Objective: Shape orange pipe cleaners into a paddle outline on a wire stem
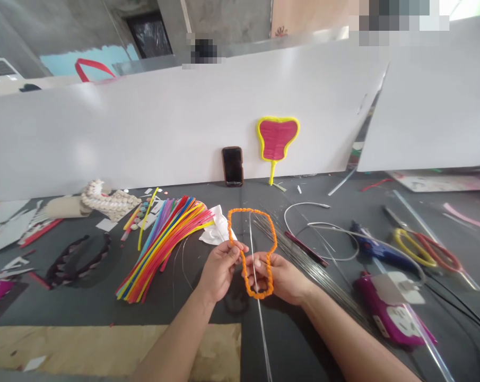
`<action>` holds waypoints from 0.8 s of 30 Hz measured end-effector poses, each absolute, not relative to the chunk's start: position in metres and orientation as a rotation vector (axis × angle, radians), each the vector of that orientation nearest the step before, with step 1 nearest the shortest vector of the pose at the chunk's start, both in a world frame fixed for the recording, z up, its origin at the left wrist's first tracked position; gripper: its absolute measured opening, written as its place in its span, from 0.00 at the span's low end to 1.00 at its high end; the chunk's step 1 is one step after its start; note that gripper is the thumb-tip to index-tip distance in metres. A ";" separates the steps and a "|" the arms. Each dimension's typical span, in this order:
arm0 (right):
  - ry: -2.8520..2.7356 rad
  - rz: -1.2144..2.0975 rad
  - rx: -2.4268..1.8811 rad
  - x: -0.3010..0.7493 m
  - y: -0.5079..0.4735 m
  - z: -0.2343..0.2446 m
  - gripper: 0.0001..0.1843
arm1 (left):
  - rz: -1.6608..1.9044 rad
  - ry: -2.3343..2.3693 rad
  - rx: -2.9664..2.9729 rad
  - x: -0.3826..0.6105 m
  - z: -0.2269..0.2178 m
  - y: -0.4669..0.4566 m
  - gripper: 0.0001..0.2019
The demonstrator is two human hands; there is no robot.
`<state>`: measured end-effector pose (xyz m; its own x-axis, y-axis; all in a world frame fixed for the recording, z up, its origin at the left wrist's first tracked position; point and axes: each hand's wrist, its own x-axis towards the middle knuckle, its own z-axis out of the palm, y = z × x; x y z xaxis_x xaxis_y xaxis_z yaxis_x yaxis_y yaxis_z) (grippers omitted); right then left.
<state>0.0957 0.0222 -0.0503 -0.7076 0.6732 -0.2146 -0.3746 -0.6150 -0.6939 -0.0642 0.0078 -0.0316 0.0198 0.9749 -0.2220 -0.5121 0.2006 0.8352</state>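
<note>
An orange twisted, fan-shaped loop (273, 229) is held up over the dark table between my two hands. My left hand (220, 270) is closed in a pinch on its left side. My right hand (285, 277) is closed around the lower right side, with the thumb near the middle of the opening. A thin silvery wire (262, 334) runs lengthwise through the loop and out below it; whether the right fingers also grip the wire I cannot make out. Behind the loop lies crumpled white tissue (215, 229).
Coloured pipe cleaners (164, 246) lie left, beside a dark headband (78, 260). Loose wires (299, 254), a blue glue gun (383, 249), scissors (426, 248) and a magenta power strip (394, 313) lie right. A phone (233, 166) and a yellow-edged fan (278, 139) lean on the white partition (152, 132).
</note>
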 end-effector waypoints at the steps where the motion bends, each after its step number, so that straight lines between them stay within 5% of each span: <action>1: -0.845 2.314 -0.596 0.095 0.021 -0.050 0.15 | 1.265 0.942 0.660 -0.064 -0.032 0.007 0.08; 9: -0.722 2.352 -0.506 0.097 0.021 -0.043 0.21 | 1.284 0.966 0.793 -0.063 -0.031 0.007 0.06; 18: -0.947 2.157 -0.636 0.097 0.022 -0.046 0.12 | 1.217 0.951 0.733 -0.059 -0.033 0.008 0.13; 24: -1.145 2.064 -0.650 0.097 0.022 -0.044 0.14 | 1.221 1.006 0.615 -0.061 -0.032 0.010 0.13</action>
